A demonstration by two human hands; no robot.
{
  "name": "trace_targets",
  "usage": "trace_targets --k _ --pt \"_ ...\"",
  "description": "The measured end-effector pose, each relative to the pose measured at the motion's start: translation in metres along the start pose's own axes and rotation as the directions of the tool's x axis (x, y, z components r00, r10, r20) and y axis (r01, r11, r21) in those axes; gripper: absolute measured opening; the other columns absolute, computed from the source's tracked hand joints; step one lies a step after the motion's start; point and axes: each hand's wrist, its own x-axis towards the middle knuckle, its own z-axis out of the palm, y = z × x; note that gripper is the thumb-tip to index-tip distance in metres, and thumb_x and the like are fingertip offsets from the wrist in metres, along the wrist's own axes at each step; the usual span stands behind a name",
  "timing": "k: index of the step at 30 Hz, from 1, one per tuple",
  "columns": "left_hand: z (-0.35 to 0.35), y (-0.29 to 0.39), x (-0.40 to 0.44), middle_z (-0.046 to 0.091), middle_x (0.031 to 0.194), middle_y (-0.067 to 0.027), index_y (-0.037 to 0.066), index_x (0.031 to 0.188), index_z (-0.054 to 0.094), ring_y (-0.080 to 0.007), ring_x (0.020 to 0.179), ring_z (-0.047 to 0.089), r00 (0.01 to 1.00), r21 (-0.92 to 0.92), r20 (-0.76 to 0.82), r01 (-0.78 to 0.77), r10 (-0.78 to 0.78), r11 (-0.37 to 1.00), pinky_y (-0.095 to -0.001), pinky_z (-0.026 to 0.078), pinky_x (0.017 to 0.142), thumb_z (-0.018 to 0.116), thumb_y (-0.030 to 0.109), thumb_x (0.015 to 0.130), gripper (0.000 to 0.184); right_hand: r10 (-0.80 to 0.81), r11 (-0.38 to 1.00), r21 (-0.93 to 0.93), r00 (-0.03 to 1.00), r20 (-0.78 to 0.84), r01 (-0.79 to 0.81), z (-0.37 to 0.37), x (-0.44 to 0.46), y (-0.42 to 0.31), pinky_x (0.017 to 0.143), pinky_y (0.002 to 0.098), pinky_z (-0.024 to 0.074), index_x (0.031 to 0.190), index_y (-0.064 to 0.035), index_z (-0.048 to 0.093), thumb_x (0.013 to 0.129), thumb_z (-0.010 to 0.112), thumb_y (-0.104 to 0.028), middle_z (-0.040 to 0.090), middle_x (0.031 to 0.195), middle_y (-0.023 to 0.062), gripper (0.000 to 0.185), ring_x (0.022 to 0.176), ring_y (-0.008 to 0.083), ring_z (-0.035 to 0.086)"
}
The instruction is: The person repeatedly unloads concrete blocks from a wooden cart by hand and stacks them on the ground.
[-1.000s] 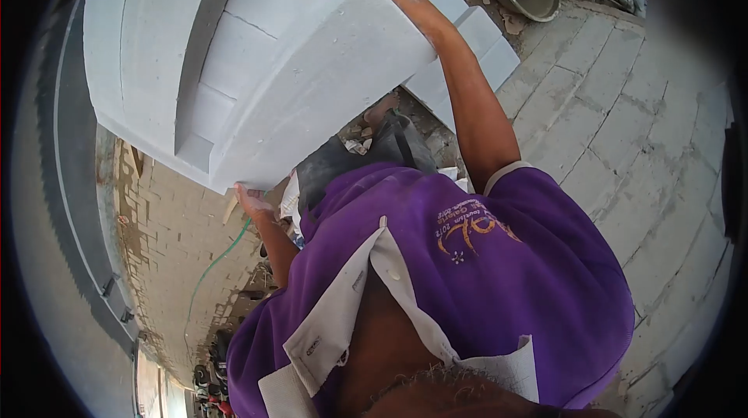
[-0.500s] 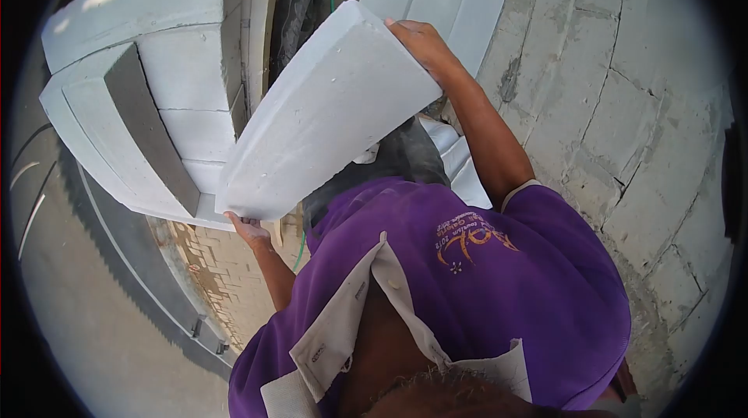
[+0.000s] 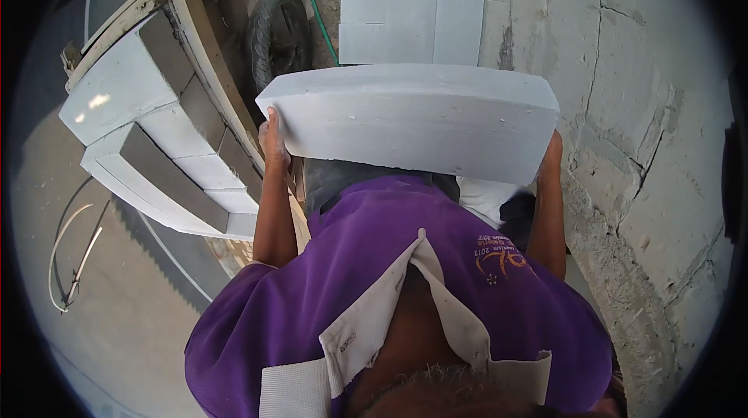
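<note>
Where the block (image 3: 405, 123) ends, each grip (image 3: 273, 137) (image 3: 552, 155) clasps it.

The left hand (image 3: 273, 140) is out in front of the body (image 3: 397, 239), bent in a tight grip. The tip of one finger or thumb points away from the body. Behind this hand, the left arm (image 3: 275, 208) goes back almost straight. The right hand (image 3: 552, 156) is well apart from it, about as far out. Its fingers are hidden. Behind it is the right arm (image 3: 550, 223).
</note>
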Motion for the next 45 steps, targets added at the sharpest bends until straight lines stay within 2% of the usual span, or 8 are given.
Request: trace_targets --k 6,12,23,27,40,42,43,45 --pt "0.115 0.077 0.144 0.063 0.111 -0.0229 -0.012 0.119 0.056 -0.0295 0.102 0.061 0.986 0.612 0.060 -0.161 0.158 0.775 -0.0389 0.045 0.094 0.064 0.074 0.074 0.098 0.164 0.871 0.489 0.968 -0.189 -0.052 0.046 0.007 0.106 0.084 0.0334 0.0523 0.130 -0.0046 0.055 0.101 0.041 -0.045 0.064 0.115 0.0087 0.052 0.101 0.0216 0.064" --pt "0.212 0.093 0.322 0.060 0.121 -0.0309 -0.010 0.121 0.058 -0.0423 0.118 0.056 0.912 0.905 0.281 -0.356 0.298 0.234 -0.0449 0.042 0.100 0.053 0.084 0.071 0.106 0.403 0.438 0.855 0.911 0.087 -0.276 0.162 0.063 0.225 0.092 0.0409 0.0501 0.135 -0.0098 0.050 0.101 0.037 -0.047 0.059 0.126 0.0052 0.052 0.113 0.0241 0.058" --pt "0.324 0.020 0.499 0.059 0.118 -0.0332 -0.011 0.120 0.056 -0.0455 0.114 0.057 0.826 0.804 0.548 -0.476 0.133 -0.358 -0.0456 0.044 0.098 0.033 0.084 0.081 0.105 0.553 -0.037 0.953 0.788 0.271 -0.301 0.360 0.153 0.449 0.097 0.0470 0.0461 0.132 -0.0137 0.054 0.097 0.040 -0.050 0.059 0.129 0.0035 0.053 0.117 0.0283 0.055" --pt "0.360 -0.001 0.526 0.060 0.117 -0.0321 -0.009 0.122 0.056 -0.0452 0.114 0.057 0.811 0.776 0.575 -0.498 0.109 -0.387 -0.0460 0.044 0.098 0.029 0.083 0.083 0.103 0.568 -0.104 0.942 0.759 0.318 -0.318 0.410 0.181 0.509 0.097 0.0484 0.0450 0.134 -0.0148 0.053 0.094 0.040 -0.057 0.058 0.131 0.0041 0.059 0.117 0.0296 0.055" --pt "0.486 0.048 0.583 0.063 0.111 -0.0327 -0.007 0.121 0.055 -0.0474 0.111 0.057 0.597 0.637 0.769 -0.685 0.228 -0.354 -0.0494 0.043 0.095 0.028 0.081 0.086 0.099 0.245 -0.285 0.894 0.876 0.416 -0.345 0.486 0.314 0.478 0.105 0.0477 0.0392 0.137 -0.0115 0.050 0.097 0.041 -0.049 0.053 0.138 0.0065 0.056 0.126 0.0283 0.050" --pt "0.505 0.051 0.609 0.062 0.111 -0.0235 0.013 0.129 0.054 -0.0367 0.093 0.064 0.415 0.462 0.879 -0.629 0.233 -0.625 -0.0452 0.054 0.076 0.057 0.027 0.095 0.037 0.272 -0.294 0.905 0.880 0.389 -0.309 0.497 0.331 0.475 0.107 0.0472 0.0389 0.140 -0.0103 0.046 0.098 0.040 -0.049 0.051 0.140 0.0075 0.057 0.129 0.0283 0.048" --pt "0.511 0.053 0.627 0.063 0.103 -0.0227 0.013 0.130 0.053 -0.0367 0.087 0.063 0.253 0.331 0.942 -0.610 0.219 -0.720 -0.0441 0.054 0.071 0.050 0.021 0.097 0.034 0.265 -0.294 0.904 0.882 0.389 -0.310 0.497 0.339 0.469 0.107 0.0472 0.0389 0.140 -0.0103 0.046 0.098 0.040 -0.049 0.051 0.140 0.0075 0.057 0.129 0.0283 0.048" --pt "0.516 0.054 0.671 0.064 0.105 -0.0202 0.012 0.131 0.053 -0.0365 0.088 0.063 0.168 0.236 0.971 -0.551 0.171 -0.800 -0.0447 0.053 0.075 0.049 0.024 0.098 0.035 0.246 -0.312 0.901 0.890 0.384 -0.302 0.497 0.355 0.449 0.107 0.0474 0.0386 0.140 -0.0103 0.045 0.099 0.039 -0.047 0.050 0.141 0.0073 0.055 0.130 0.0288 0.047"
